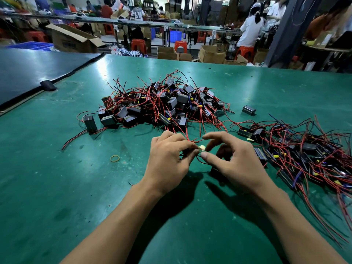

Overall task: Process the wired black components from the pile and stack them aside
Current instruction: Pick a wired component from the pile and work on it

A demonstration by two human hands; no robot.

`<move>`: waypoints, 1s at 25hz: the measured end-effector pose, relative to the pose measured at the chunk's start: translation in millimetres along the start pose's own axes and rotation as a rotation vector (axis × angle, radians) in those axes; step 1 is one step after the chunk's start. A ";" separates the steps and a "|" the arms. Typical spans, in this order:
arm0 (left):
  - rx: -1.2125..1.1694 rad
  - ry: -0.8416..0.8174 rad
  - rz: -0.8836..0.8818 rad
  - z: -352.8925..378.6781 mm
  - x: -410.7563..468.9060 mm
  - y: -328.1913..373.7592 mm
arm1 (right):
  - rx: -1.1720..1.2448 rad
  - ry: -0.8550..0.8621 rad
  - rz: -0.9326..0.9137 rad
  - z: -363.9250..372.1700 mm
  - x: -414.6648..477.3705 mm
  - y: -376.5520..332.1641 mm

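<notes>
A big pile of small black box components [162,103] with red and black wires lies in the middle of the green table [57,187]. A second, flatter heap of the same components [304,157] spreads along the right. Close to me, my left hand [167,161] grips one black component [185,152], mostly hidden under its fingers. My right hand [234,161] pinches a small pale yellow piece [202,147] at that component with thumb and forefinger. Thin wires [202,161] loop out between both hands.
A yellow rubber band [115,158] lies left of my hands. One lone black component [249,110] sits right of the pile. A dark board [28,73] covers the far left of the table. Beyond the table are cardboard boxes, red stools and people working.
</notes>
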State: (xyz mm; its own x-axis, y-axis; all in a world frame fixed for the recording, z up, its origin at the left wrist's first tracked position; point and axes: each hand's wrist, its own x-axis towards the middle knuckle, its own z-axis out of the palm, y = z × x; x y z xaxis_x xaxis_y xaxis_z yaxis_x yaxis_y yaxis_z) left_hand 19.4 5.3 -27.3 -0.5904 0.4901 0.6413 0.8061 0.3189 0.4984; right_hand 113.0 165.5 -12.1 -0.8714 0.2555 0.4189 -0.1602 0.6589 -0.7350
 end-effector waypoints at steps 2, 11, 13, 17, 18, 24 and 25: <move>-0.010 -0.015 -0.010 -0.4 0.3 -1.0 | -0.098 -0.010 -0.107 0.2 1.7 5.7; -0.046 -0.053 0.006 -0.2 1.0 -4.2 | -0.104 -0.006 -0.150 1.6 2.1 9.1; -0.038 -0.039 0.030 0.0 0.6 -3.2 | -0.104 -0.008 -0.117 1.7 1.8 5.9; 0.041 0.005 0.077 0.3 0.5 0.7 | -0.067 -0.039 0.086 7.8 1.7 -1.2; 0.059 0.015 0.085 0.4 0.5 1.2 | -0.020 -0.065 0.162 9.4 2.1 -2.0; 0.068 0.040 0.101 1.1 -0.1 2.6 | 0.225 -0.150 0.343 5.7 5.8 -5.7; 0.055 0.043 0.087 0.8 0.2 2.1 | 0.206 -0.121 0.312 3.9 5.4 -4.7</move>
State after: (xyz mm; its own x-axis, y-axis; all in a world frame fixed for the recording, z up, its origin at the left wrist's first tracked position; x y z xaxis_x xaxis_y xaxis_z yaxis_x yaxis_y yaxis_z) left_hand 21.0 6.7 -26.6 -0.5180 0.4832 0.7058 0.8549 0.3212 0.4074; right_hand 107.2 161.1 -8.5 -0.9394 0.3275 0.1016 0.0420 0.4039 -0.9138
